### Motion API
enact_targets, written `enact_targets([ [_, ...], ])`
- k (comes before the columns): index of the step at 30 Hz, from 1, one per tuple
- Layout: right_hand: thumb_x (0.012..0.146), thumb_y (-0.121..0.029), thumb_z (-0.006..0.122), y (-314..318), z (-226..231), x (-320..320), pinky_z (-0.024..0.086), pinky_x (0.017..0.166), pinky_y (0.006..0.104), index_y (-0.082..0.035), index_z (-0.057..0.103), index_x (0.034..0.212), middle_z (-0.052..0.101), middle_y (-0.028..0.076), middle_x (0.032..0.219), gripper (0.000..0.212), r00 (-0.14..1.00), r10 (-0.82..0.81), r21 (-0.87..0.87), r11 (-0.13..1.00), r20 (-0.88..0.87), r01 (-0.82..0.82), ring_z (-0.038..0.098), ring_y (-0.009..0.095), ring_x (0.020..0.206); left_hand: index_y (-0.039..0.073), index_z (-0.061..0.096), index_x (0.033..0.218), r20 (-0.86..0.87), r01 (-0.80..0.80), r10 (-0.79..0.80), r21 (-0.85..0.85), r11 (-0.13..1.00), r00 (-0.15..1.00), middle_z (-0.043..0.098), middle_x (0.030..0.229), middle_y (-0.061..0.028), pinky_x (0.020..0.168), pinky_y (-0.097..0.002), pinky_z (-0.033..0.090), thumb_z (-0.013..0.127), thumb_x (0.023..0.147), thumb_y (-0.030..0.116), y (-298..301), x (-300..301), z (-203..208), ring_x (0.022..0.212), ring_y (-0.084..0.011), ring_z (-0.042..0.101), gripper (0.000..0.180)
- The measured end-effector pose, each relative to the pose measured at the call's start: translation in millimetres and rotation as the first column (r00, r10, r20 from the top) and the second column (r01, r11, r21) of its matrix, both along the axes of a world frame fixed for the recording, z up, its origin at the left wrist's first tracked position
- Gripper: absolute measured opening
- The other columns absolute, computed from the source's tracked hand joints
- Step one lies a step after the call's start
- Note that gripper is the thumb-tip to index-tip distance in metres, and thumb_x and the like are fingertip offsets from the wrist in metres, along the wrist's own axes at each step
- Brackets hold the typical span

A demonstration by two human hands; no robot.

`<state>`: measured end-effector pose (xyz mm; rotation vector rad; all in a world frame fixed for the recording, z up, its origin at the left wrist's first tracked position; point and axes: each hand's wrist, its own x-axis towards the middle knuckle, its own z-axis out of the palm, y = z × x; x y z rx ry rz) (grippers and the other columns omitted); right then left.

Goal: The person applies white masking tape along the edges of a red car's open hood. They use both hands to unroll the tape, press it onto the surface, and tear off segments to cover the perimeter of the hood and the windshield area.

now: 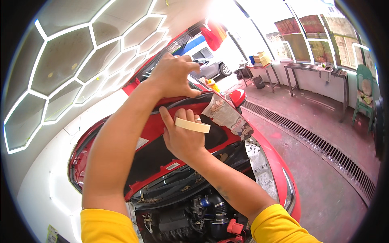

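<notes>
A red car stands with its hood (pixel 150 129) raised in front of me. My left hand (pixel 172 75) is lifted to the hood's upper edge, fingers pinched there on something too small to make out. My right hand (pixel 182 135) rests against the hood's underside with a roll of beige masking tape (pixel 192 124) hanging on its fingers. A sheet of newspaper (pixel 227 117) is stuck along the hood's right edge, just right of my right hand. More newspaper (pixel 259 164) covers the right fender. The open engine bay (pixel 190 218) lies below my forearms.
A long floor drain grate (pixel 324 152) runs along the red floor to the right. Metal tables (pixel 312 71) stand by the far wall, a green chair (pixel 364 97) at far right. A silver car (pixel 210 67) is parked outside. Hexagonal ceiling lights (pixel 73 60) glow at upper left.
</notes>
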<state>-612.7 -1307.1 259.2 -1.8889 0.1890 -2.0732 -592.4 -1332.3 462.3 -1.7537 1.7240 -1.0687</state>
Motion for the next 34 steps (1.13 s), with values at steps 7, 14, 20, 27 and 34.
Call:
enact_targets([
  [7,0.083,-0.023,0.082,1.5,-3.3,3.8,0.05,0.082,0.0492,-0.018,0.065,0.147,0.06,0.014,0.103,0.067,0.995,0.074,0.003,0.997,-0.073,-0.074,0.06,0.034,0.097,0.02,0.082,0.114,0.17,-0.049,0.032,0.101,0.994,0.985,0.08,0.113,-0.0082,0.103,-0.0434,0.048,0.087,0.076,0.058,-32.7,-8.0,-21.6,0.107,-0.0275,0.077,0.054],
  [14,0.081,-0.021,0.081,-7.8,-8.8,-3.9,0.048,0.082,0.0493,-0.016,0.059,0.156,0.059,0.015,0.104,0.078,0.99,0.094,0.001,0.996,-0.106,-0.095,0.059,0.033,0.096,0.02,0.081,0.111,0.231,-0.048,0.037,0.042,0.998,0.972,0.077,0.103,-0.004,0.103,-0.0423,0.048,0.092,0.08,0.048,9.0,-5.2,-19.3,0.099,-0.0249,0.074,0.043],
  [20,0.082,-0.022,0.082,4.7,-4.7,4.6,0.049,0.08,0.0484,-0.014,0.063,0.146,0.061,0.015,0.105,0.067,0.997,0.078,0.007,0.997,-0.02,-0.077,0.06,0.033,0.097,0.017,0.079,0.108,0.217,0.051,-0.055,0.026,0.998,0.975,0.077,0.1,-0.0041,0.104,-0.0435,0.046,0.092,0.078,0.047,-9.8,-14.7,-28.5,0.095,-0.0245,0.076,0.045],
  [27,0.08,-0.019,0.079,2.7,-4.2,-3.2,0.049,0.079,0.0474,-0.017,0.063,0.149,0.059,0.013,0.1,0.072,0.992,0.076,0.005,0.997,-0.098,-0.076,0.06,0.032,0.094,0.01,0.076,0.111,0.009,0.339,-0.355,-0.32,0.885,0.935,0.08,0.093,-0.0139,0.088,-0.046,0.054,0.078,0.099,0.026,-33.5,-25.4,-17.8,0.088,-0.0353,0.077,0.02],
  [34,0.079,-0.024,0.085,3.9,3.3,-16.2,0.047,0.078,0.0503,-0.02,0.053,0.162,0.058,0.013,0.106,0.089,0.985,0.12,-0.012,0.992,-0.123,-0.122,0.061,0.028,0.095,0.015,0.078,0.128,0.021,0.415,-0.511,-0.612,0.673,0.86,0.086,0.108,-0.0107,0.096,-0.0361,0.062,0.074,0.103,0.012,73.7,-86.9,15.0,0.11,-0.02,0.082,0.025],
])
